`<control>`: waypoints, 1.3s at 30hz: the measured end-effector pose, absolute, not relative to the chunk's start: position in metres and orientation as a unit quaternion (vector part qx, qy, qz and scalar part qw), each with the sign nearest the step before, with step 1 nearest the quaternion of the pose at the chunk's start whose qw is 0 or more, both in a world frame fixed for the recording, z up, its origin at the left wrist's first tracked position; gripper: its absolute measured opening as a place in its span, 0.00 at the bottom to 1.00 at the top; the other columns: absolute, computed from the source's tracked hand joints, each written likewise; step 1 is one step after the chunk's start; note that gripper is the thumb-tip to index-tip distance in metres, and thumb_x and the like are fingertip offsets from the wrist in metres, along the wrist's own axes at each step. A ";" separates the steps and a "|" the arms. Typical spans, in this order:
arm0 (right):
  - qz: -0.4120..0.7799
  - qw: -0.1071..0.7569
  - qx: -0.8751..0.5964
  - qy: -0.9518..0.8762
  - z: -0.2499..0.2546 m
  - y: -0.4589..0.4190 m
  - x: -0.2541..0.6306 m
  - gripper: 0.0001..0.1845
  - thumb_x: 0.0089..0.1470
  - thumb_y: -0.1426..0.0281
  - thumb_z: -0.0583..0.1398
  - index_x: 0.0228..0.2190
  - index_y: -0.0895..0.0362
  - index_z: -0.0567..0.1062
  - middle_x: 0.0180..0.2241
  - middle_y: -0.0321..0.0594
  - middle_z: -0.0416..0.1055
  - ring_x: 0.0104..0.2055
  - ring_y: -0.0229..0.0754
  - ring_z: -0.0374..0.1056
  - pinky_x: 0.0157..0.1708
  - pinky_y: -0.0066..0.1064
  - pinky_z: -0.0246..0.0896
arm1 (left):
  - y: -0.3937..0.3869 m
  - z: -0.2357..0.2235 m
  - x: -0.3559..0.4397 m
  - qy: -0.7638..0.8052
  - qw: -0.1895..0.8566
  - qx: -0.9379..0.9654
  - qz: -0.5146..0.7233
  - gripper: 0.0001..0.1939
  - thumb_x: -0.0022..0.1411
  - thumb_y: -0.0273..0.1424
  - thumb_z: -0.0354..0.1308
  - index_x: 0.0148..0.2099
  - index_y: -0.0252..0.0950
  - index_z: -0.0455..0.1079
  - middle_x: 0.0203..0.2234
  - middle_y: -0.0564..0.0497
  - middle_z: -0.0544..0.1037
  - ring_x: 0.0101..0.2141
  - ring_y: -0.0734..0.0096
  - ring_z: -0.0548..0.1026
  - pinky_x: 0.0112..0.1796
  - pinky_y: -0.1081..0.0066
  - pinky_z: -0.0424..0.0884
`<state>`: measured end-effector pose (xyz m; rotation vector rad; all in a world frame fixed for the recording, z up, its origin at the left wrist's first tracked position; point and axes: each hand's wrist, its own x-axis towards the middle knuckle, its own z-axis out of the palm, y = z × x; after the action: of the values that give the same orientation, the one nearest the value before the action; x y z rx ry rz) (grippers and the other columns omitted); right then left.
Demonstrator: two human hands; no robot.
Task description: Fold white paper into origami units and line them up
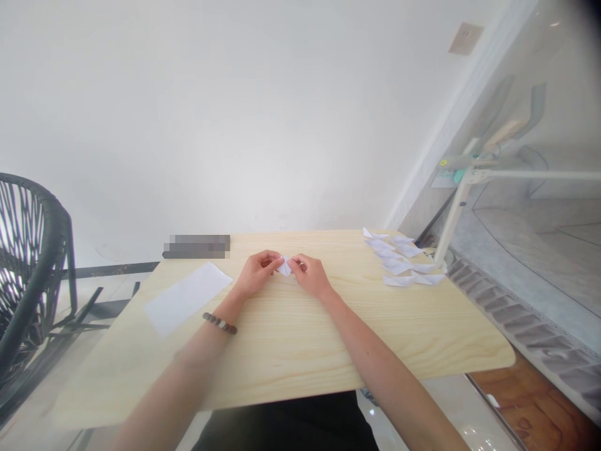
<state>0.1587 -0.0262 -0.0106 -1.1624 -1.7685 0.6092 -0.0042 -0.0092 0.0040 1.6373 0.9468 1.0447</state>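
Between my two hands, above the middle of the table, is a small folded white paper [285, 267]. My left hand [256, 272] pinches its left side with thumb and fingers, and a beaded bracelet [220, 323] circles that wrist. From the other side my right hand [310, 274] grips the paper's right edge, fingers curled. Parts of the paper are covered by the fingertips. Over at the right back of the table stand several folded paper boats [397, 267] in two loose rows. A flat white sheet of paper [188, 298] lies left of my left hand.
A pale wooden table [282, 351] reaches to the white wall. At its back left corner sits a dark, pixelated object [197, 247]. A woven chair [47, 219] stands to the left. On the right, a white metal frame [453, 219] rises beside the table.
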 end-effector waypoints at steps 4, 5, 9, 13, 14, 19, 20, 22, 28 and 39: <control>0.253 0.454 -0.487 -0.702 -0.012 -0.023 0.156 0.17 0.52 0.61 0.50 0.25 0.58 0.71 0.22 0.36 0.68 0.23 0.33 0.62 0.24 0.24 0.56 | -0.006 0.003 0.000 0.398 0.463 0.653 0.448 0.13 0.53 0.38 0.54 0.35 0.33 0.62 0.23 0.53 0.71 0.23 0.77 0.66 0.24 0.77 0.62; 0.256 0.456 -0.489 -0.699 -0.013 -0.021 0.156 0.17 0.52 0.60 0.49 0.25 0.58 0.71 0.22 0.36 0.68 0.22 0.33 0.62 0.24 0.23 0.56 | -0.005 0.001 0.001 0.402 0.455 0.652 0.454 0.13 0.54 0.38 0.53 0.34 0.33 0.62 0.22 0.53 0.70 0.22 0.78 0.66 0.24 0.77 0.62; 0.270 0.462 -0.501 -0.681 -0.013 -0.015 0.154 0.17 0.52 0.60 0.49 0.26 0.58 0.70 0.22 0.36 0.68 0.20 0.32 0.60 0.22 0.23 0.55 | 0.004 -0.005 0.007 0.413 0.424 0.650 0.476 0.12 0.55 0.39 0.51 0.32 0.33 0.62 0.22 0.54 0.68 0.23 0.78 0.66 0.23 0.78 0.61; 0.286 0.457 -0.515 -0.666 -0.013 -0.005 0.153 0.16 0.51 0.60 0.49 0.25 0.58 0.69 0.22 0.36 0.68 0.18 0.32 0.59 0.20 0.23 0.55 | 0.016 -0.009 0.012 0.434 0.402 0.646 0.482 0.13 0.55 0.40 0.50 0.32 0.33 0.63 0.22 0.53 0.69 0.24 0.76 0.67 0.25 0.76 0.63; 0.288 0.457 -0.517 -0.664 -0.013 -0.001 0.152 0.16 0.51 0.60 0.49 0.25 0.58 0.69 0.22 0.36 0.67 0.18 0.32 0.59 0.20 0.23 0.55 | 0.020 -0.009 0.013 0.440 0.400 0.644 0.481 0.14 0.55 0.41 0.50 0.32 0.33 0.63 0.21 0.53 0.69 0.24 0.76 0.67 0.25 0.76 0.63; 0.302 0.474 -0.501 -0.658 -0.011 0.017 0.149 0.14 0.51 0.61 0.49 0.26 0.57 0.68 0.23 0.36 0.68 0.20 0.32 0.60 0.21 0.23 0.55 | 0.029 -0.004 0.015 0.443 0.421 0.636 0.472 0.14 0.55 0.41 0.50 0.33 0.34 0.64 0.22 0.53 0.70 0.24 0.75 0.68 0.25 0.76 0.63; 0.315 0.477 -0.490 -0.659 -0.010 0.020 0.148 0.14 0.51 0.61 0.49 0.26 0.57 0.68 0.23 0.36 0.67 0.20 0.32 0.60 0.21 0.23 0.55 | 0.030 -0.002 0.014 0.444 0.426 0.635 0.468 0.14 0.55 0.40 0.51 0.34 0.34 0.64 0.22 0.53 0.70 0.24 0.75 0.68 0.25 0.76 0.63; 0.351 0.475 -0.462 -0.662 -0.009 0.024 0.147 0.13 0.51 0.62 0.50 0.27 0.57 0.67 0.22 0.34 0.66 0.19 0.32 0.59 0.20 0.23 0.55 | 0.029 0.000 0.013 0.448 0.431 0.628 0.467 0.14 0.55 0.40 0.51 0.35 0.33 0.64 0.23 0.53 0.70 0.24 0.76 0.67 0.25 0.76 0.62; 0.440 0.470 -0.441 -0.625 -0.009 0.033 0.153 0.12 0.49 0.61 0.52 0.24 0.57 0.65 0.16 0.31 0.61 0.16 0.30 0.55 0.16 0.22 0.49 | 0.028 0.011 0.014 0.432 0.500 0.605 0.444 0.15 0.55 0.40 0.50 0.36 0.32 0.65 0.24 0.51 0.70 0.25 0.75 0.67 0.25 0.75 0.64; 0.468 0.446 -0.463 -0.606 -0.001 0.036 0.148 0.13 0.50 0.61 0.52 0.23 0.58 0.64 0.15 0.30 0.57 0.16 0.30 0.51 0.16 0.23 0.45 | 0.034 0.019 0.012 0.462 0.542 0.549 0.437 0.12 0.56 0.38 0.51 0.36 0.34 0.67 0.27 0.51 0.72 0.28 0.72 0.68 0.29 0.74 0.64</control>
<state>0.1478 0.0364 -0.0007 -1.1480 -1.5024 1.1591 0.0122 0.0343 0.0193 1.3043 1.0959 1.0380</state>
